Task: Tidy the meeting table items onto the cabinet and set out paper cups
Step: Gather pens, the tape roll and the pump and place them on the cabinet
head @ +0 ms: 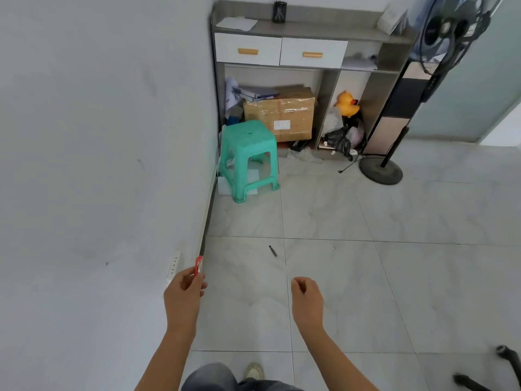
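the tiled floor (366,277) took up most of the view, with the cabinet (310,31) against the far wall, well apart from the person. a standing fan (451,29) stood at the cabinet's right end and a green stool (248,153) sat on the floor at its left front corner, both probably parked there to keep the walkway free. a cardboard box (282,114) was stowed in the open space under the drawers.

the left hand (183,294) was held forward at about waist height, its fingertips pinching a small red item (198,265) upright, which looked like a light carrying grip for something headed to the cabinet top. what the item was could not be told. the right hand (307,300) hung beside it, fingers loosely curled round nothing.

on the cabinet top, a paper sheet (236,23) lay at the left end and a black pen pot (279,12) stood at the back edge, likely put there in the tidying. a dark pen (273,250) lay on the floor just ahead of the hands; it seemed dropped rather than placed. no paper cups were in view.
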